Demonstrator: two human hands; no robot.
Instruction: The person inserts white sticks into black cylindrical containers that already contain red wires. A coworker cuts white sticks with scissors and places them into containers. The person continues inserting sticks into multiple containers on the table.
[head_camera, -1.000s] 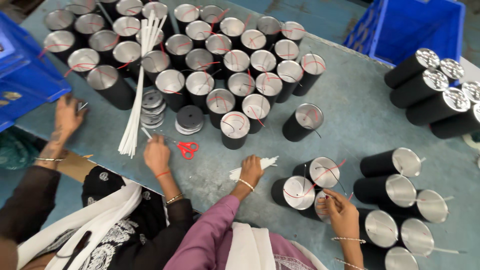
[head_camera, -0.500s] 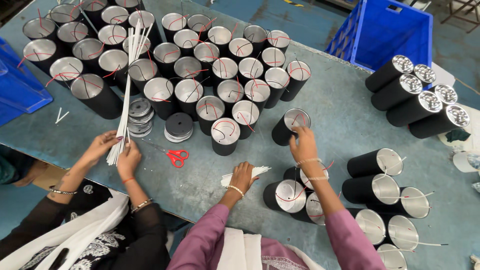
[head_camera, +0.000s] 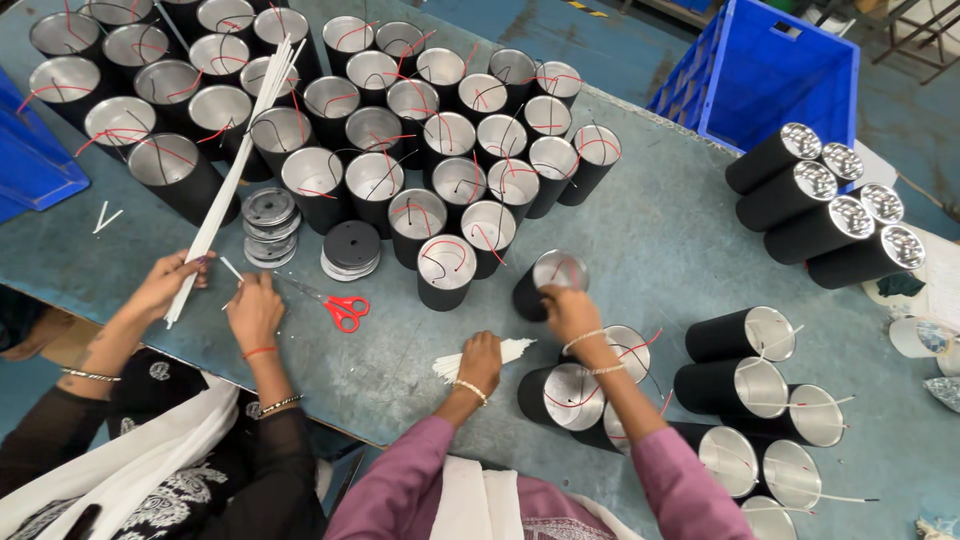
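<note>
My left hand rests on a small bundle of short white tubes lying near the table's front edge. My right hand grips a lone black cylinder with a silver inside and red and black wires; the cylinder tilts toward me. Just right of my forearm stand more black cylinders with wires.
A large cluster of black wired cylinders fills the far left. A co-worker's hands at left hold long white sticks. Red scissors and stacked round discs lie nearby. A blue crate and lying cylinders are at right.
My right hand moved from the cylinders at lower right up to the lone black cylinder and took hold of it. The co-worker's hands came together on the white sticks.
</note>
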